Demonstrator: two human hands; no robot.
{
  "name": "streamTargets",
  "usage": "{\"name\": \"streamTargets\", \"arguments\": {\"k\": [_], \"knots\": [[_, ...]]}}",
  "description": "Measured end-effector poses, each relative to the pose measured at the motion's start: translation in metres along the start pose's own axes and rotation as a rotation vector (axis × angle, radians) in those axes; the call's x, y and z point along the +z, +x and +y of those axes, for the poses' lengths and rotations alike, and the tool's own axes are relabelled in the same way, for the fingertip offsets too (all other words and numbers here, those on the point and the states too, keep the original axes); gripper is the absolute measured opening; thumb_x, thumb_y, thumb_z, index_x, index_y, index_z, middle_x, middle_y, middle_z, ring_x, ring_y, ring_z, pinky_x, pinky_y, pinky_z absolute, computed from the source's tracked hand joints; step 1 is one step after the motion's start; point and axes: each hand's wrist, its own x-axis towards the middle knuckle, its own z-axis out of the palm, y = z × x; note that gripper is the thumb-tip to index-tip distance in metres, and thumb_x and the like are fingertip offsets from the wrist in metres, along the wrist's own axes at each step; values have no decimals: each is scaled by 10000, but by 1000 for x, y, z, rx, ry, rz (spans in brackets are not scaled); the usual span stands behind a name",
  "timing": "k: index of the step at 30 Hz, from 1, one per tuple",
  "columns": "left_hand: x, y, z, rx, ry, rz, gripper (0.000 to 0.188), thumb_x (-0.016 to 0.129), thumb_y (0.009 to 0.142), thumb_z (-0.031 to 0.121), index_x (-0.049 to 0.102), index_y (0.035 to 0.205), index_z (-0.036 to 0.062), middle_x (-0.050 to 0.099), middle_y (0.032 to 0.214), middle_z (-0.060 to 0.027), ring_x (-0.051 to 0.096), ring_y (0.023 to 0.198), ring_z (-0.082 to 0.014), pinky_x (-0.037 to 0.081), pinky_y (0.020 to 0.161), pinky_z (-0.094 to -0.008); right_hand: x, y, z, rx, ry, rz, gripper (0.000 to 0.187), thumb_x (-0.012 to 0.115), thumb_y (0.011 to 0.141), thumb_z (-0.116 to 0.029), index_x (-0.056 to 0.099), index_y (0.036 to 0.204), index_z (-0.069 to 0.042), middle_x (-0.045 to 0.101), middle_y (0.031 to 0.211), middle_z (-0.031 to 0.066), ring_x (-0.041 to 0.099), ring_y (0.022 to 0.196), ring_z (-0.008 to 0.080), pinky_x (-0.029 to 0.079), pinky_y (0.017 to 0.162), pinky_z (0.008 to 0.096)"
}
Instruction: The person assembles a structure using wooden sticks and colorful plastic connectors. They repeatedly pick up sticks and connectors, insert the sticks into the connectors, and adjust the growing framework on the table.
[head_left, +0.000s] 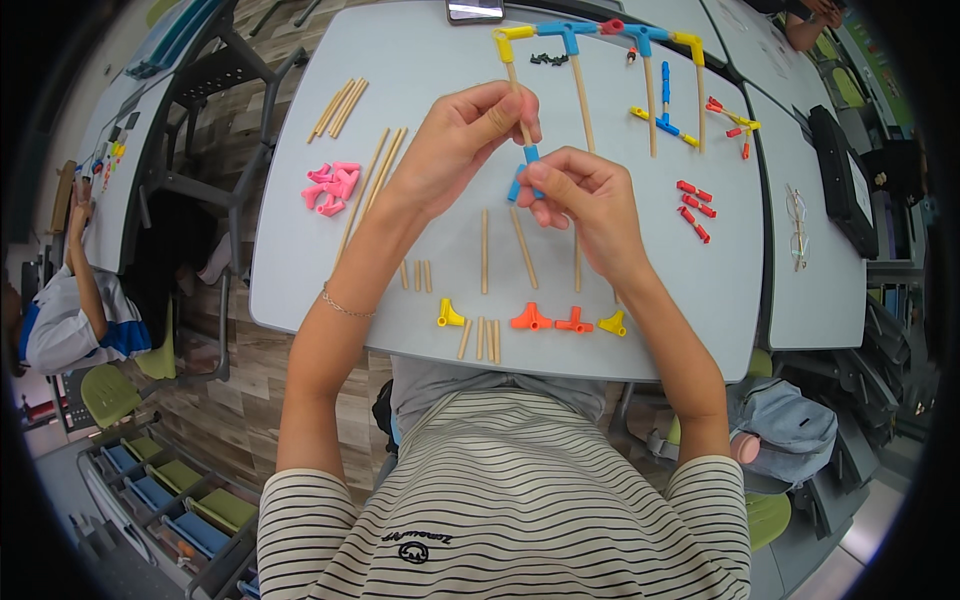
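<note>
My left hand (478,130) pinches a thin wooden stick (526,134) that hangs down from a yellow corner connector (513,41). At its lower end sits a blue connector (518,184), held between the fingers of my right hand (580,190). The stick belongs to a row of blue tee connectors (568,38), a red piece (611,27) and another yellow corner (690,44), with more sticks running toward me. Loose sticks (485,250) lie below my hands. Nearer my body are yellow connectors (450,313) and orange tee connectors (531,317).
Pink connectors (331,187) and bundled sticks (337,109) lie at the left. On the right are red connectors (695,209), a blue-and-yellow assembly (665,118), glasses (798,228) and a black case (840,180). Another person (85,310) sits at the far left table.
</note>
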Motion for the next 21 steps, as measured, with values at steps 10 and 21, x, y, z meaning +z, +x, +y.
{"name": "streamTargets", "arguments": {"k": [10, 21], "knots": [[-1, 0, 6, 51, 100, 4, 294, 577, 1033, 343, 648, 960, 67, 621, 900, -25, 559, 907, -138, 448, 898, -317, -1, 6, -3, 36, -23, -32, 265, 665, 978, -241, 712, 922, 13, 697, 793, 79, 575, 597, 70, 405, 525, 206], [-13, 6, 1, 126, 71, 88, 310, 540, 1037, 367, 615, 906, 96, 614, 1284, -140, 531, 1313, -278, 413, 1144, -458, -1, 20, 8, -121, -1341, 69, 440, 731, 874, -384, 702, 754, 39, 656, 615, 171, 646, 575, 321, 521, 582, 379]]}}
